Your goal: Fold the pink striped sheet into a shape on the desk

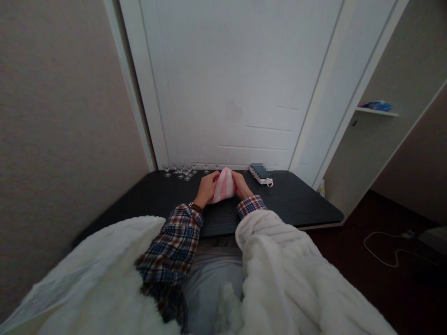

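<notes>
a pink-and-white striped cloth point(224, 186) is bunched up between the two hands, over the near-middle of the black table point(167, 195). the left hand point(208, 186) has its fingers curled closed on the cloth's left side; the right hand point(240, 184) grips the right side, its fingertips mostly hidden. behind and left stand small glasses point(187, 174); to the right lies a dark-topped white box point(261, 174). beyond rises a white door point(226, 70).

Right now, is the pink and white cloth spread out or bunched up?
Bunched up: the cloth rises to a peak between the left hand and right hand. I can't tell whether it wraps anything.
</notes>
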Tool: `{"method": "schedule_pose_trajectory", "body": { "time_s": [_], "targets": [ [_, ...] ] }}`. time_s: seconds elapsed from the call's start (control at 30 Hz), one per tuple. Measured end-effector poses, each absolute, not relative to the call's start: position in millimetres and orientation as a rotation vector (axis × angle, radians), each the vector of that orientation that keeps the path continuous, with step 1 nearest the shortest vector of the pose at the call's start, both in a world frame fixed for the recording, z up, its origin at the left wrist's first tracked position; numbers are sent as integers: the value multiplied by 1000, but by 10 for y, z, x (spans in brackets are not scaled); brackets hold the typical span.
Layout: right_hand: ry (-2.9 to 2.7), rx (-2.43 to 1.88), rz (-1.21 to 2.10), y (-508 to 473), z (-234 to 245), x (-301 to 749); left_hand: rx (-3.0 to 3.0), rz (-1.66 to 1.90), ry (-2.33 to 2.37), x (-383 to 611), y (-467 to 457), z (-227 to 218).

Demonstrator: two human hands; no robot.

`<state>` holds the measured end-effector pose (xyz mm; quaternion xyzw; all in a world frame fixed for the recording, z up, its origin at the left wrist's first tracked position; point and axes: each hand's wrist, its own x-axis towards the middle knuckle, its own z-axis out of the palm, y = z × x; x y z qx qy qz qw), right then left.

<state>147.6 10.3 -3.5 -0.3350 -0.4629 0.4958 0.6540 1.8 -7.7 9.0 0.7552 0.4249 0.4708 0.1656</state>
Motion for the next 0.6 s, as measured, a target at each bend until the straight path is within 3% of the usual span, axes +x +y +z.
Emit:
{"method": "schedule_pose_trajectory", "body": {
  "time_s": [0.2,0.47,0.6],
  "targets": [
    [-1097,-867,985,64,-30,1472,2166,1262,1278,37,-105,117],
    [-1326,-1354,643,99,-113,1524,2123,1320,1366,63,-73,126],
    [-1489,-1311,648,86,-115,1488,2082,1388,1390,55,-37,84]
  ]
}}
